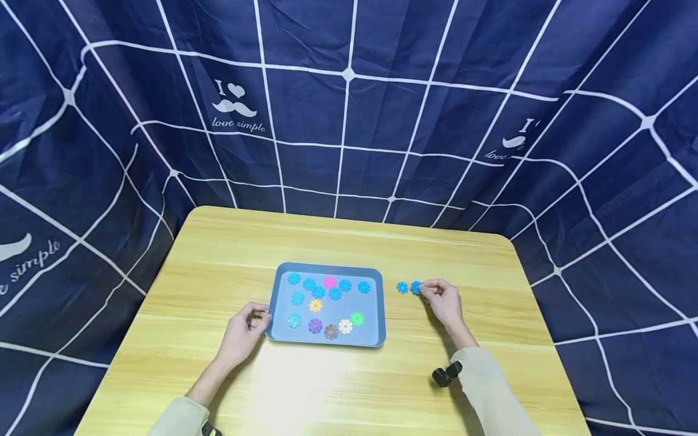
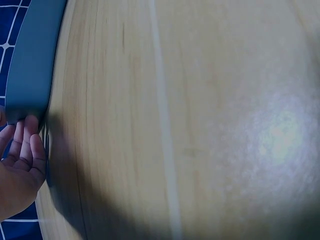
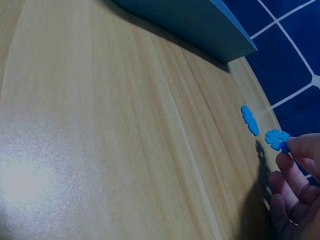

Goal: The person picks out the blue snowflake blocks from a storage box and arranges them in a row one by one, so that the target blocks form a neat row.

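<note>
Blue disc [image 1: 416,287], thin and toothed, is pinched at its edge between thumb and finger of the right hand [image 1: 444,301], off to the right of the tray [image 1: 383,312]. Most of it sticks out uncovered, so a knock on its free teeth could twist or flick it loose. Just beside it is a second blue disc [image 1: 402,287], a slim gap away in the right wrist view; a careless sideways nudge would probably send it skidding over the glossy table [image 1: 327,387]. Next comes the tray's raised rim, where a disc carried too low might catch. Inside lie green [image 1: 357,318], cream [image 1: 345,326], brown [image 1: 331,331], purple [image 1: 315,326], orange [image 1: 315,306] and pink [image 1: 329,282] discs, with loose blue ones crowding the back; disturbing one may well shift its neighbours. The left hand [image 1: 242,333] has fingertips against the tray near its front left corner, though I cannot tell whether it pinches the wall or merely steadies it. An uneven pull there could slide or tip the tray. Farthest off hangs the curtain [image 1: 305,163].
</note>
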`<action>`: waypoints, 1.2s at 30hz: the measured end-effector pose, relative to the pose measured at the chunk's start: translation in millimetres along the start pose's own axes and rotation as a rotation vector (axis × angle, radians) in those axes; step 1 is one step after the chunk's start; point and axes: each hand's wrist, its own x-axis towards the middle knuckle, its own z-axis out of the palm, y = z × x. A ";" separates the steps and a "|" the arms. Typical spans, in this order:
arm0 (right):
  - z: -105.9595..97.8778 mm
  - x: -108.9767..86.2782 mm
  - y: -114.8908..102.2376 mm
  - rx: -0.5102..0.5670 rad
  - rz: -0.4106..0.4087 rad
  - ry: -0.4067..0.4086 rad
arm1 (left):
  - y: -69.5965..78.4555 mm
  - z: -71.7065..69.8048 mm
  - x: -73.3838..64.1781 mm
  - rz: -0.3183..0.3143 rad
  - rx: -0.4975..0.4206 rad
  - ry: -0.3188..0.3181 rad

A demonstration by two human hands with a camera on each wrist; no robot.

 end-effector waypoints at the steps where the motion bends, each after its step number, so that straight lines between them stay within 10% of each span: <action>1: 0.2 0.5 0.3 -0.010 0.004 -0.007 | 0.0 0.0 0.1 -0.001 0.000 0.000; 36: 5.4 9.2 -3.0 -0.237 0.076 -0.013 | -0.8 0.2 -1.1 -0.011 -0.004 -0.008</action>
